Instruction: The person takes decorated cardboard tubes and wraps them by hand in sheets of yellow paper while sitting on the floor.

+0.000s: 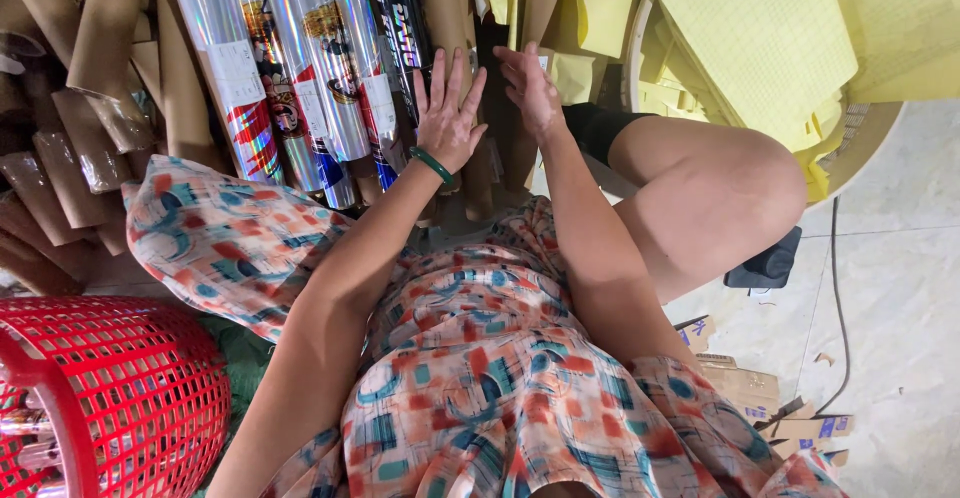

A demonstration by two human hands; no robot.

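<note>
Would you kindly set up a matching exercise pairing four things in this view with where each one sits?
Things:
1. red basket
2. green bangle
3. yellow sheets
4. shiny foil rolls

Places:
A. top right
B. on the left hand's wrist
C. bottom left corner
D. upper left, leaning among brown tubes

Pairs: 1-C, 2-B, 3-A, 4-D
</note>
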